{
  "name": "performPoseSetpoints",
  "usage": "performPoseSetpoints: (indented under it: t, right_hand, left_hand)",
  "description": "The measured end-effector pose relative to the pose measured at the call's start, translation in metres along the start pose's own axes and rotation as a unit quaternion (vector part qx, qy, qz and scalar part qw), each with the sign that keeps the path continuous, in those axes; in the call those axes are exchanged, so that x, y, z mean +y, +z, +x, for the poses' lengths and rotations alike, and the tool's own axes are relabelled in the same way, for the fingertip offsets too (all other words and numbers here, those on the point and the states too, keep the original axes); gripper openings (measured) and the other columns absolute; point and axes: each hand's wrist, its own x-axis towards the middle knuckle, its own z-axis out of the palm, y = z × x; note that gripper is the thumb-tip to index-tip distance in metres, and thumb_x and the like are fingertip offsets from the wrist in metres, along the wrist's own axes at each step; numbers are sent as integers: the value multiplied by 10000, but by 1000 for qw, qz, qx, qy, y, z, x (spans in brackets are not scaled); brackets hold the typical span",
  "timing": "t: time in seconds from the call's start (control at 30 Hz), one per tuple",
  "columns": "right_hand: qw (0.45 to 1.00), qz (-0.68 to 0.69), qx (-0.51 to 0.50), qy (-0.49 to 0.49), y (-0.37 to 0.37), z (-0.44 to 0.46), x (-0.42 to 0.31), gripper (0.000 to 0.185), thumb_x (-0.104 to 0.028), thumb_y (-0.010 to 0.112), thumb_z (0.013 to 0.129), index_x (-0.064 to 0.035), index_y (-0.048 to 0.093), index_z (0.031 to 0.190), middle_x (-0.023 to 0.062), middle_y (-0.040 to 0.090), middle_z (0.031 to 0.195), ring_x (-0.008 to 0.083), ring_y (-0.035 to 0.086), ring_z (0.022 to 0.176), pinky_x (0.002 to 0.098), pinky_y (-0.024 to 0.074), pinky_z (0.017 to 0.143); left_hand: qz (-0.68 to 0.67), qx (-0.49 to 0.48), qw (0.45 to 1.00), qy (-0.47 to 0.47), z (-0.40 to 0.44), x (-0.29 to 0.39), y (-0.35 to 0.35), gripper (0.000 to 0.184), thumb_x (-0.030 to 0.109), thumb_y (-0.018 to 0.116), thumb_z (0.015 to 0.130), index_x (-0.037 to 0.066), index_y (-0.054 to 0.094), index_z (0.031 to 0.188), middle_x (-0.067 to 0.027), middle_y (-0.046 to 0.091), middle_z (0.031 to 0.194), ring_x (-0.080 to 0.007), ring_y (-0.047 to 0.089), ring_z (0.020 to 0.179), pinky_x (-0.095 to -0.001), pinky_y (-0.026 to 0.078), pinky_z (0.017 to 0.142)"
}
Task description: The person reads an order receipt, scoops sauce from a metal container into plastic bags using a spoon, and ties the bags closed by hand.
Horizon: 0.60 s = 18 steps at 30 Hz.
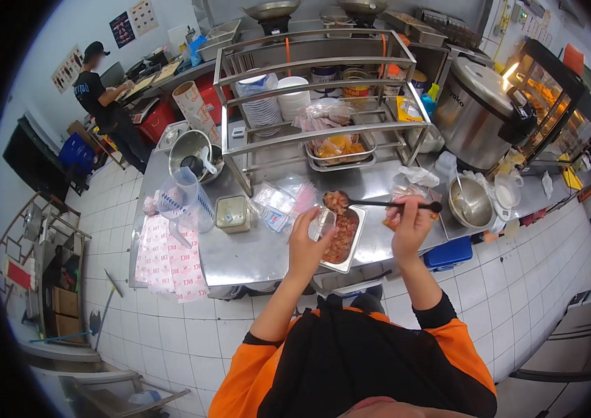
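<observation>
My right hand (410, 228) is closed around the black handle of a ladle (379, 204). The ladle's bowl holds chopped reddish-brown food (336, 201) and hangs over the far end of a rectangular metal pan (356, 244). More of the same chopped food (341, 242) lies in the pan. Above the pan's left side, my left hand (302, 245) grips a small clear plastic cup (327, 221) between thumb and fingers. Its contents are hard to make out. The ladle's bowl is just beyond the cup's rim.
Plastic bags (285, 202) and a square tub (233, 214) lie to the left, with a clear measuring jug (185, 198) farther over. A metal rack (323, 150) stands behind. On the right are a metal bowl (470, 202) and a large cooker (477, 115). A co-worker (97, 97) stands far left.
</observation>
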Motion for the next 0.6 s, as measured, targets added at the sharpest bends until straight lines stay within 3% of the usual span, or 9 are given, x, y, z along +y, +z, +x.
performPoseSetpoints:
  t: [0.13, 0.23, 0.27, 0.37, 0.47, 0.6]
  right_hand:
    - [991, -89, -76, -72, -6, -17, 10, 149, -29, 492, 939, 42, 590, 853, 125, 628, 767, 163, 611, 654, 287, 493, 603]
    - [953, -145, -171, -204, -9, -16, 5, 80, 2, 533, 903, 35, 586, 852, 122, 630, 763, 210, 626, 658, 310, 496, 602]
    - [935, -166, -198, -245, -7, -12, -2, 16, 27, 590, 846, 19, 584, 858, 120, 631, 770, 264, 629, 661, 328, 498, 604]
    - [887, -230, -259, -305, -4, -9, -11, 102, 34, 629, 798, -7, 583, 879, 110, 633, 782, 280, 628, 677, 336, 501, 603]
    - [855, -257, -306, -331, 0, -7, -16, 174, 25, 661, 759, -27, 581, 904, 99, 635, 793, 285, 623, 685, 348, 500, 601]
    - [851, -267, -299, -339, 1, -5, -19, 177, 1, 667, 764, -33, 579, 914, 87, 638, 797, 275, 623, 687, 350, 497, 600]
  left_hand:
    - [-52, 3, 998, -32, 2, -2, 14, 531, 122, 787, 716, -29, 559, 1171, -159, 599, 1102, -282, 596, 1040, -353, 468, 889]
    - [-59, 15, 997, -39, 1, -7, 20, 534, 117, 788, 711, -30, 559, 1171, -155, 603, 1076, -281, 602, 1018, -352, 474, 876]
    - [-50, 17, 998, -35, 1, -8, 21, 533, 114, 787, 711, -30, 558, 1171, -153, 604, 1067, -282, 603, 1010, -353, 475, 871]
    - [-32, 14, 999, -18, 1, -9, 21, 530, 108, 785, 711, -30, 559, 1170, -152, 603, 1047, -285, 604, 999, -354, 476, 865]
    - [-25, 6, 1000, -10, 2, -4, 20, 529, 110, 786, 710, -26, 560, 1169, -154, 601, 1037, -285, 604, 999, -355, 475, 863]
    - [-43, 18, 999, -17, 3, -6, 21, 522, 122, 791, 709, -20, 569, 1160, -154, 607, 1026, -284, 609, 992, -356, 476, 853]
